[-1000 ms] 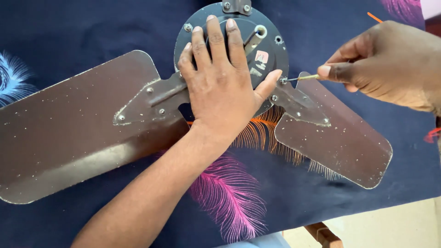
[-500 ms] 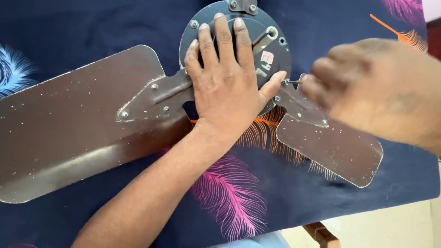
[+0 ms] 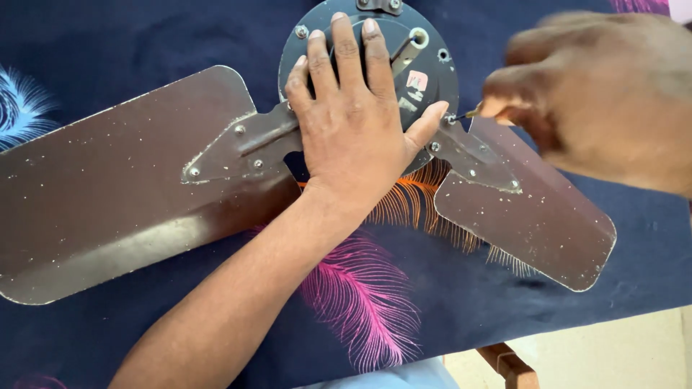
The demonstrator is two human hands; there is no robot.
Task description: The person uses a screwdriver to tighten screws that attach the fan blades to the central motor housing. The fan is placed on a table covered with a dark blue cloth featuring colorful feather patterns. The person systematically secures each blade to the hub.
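Note:
A ceiling fan lies on a dark cloth, its round black motor hub (image 3: pixel 431 50) at the top centre. One brown blade (image 3: pixel 108 194) reaches left and another brown blade (image 3: pixel 537 216) reaches lower right, each on a metal bracket. My left hand (image 3: pixel 353 122) lies flat on the hub, fingers spread, thumb beside the right bracket's screw (image 3: pixel 451 119). My right hand (image 3: pixel 598 94), blurred, grips a thin screwdriver (image 3: pixel 468 114) whose tip sits at that screw.
The dark blue cloth (image 3: pixel 461 302) carries pink, orange and blue feather prints. A short metal shaft (image 3: pixel 412 39) rises from the hub. At the lower right the cloth ends over a wooden leg (image 3: pixel 508 366) and pale floor (image 3: pixel 620 356).
My right hand has shifted up and closer along the screwdriver, staying at the same screw. The fan has turned slightly. My left hand keeps pressing on the hub.

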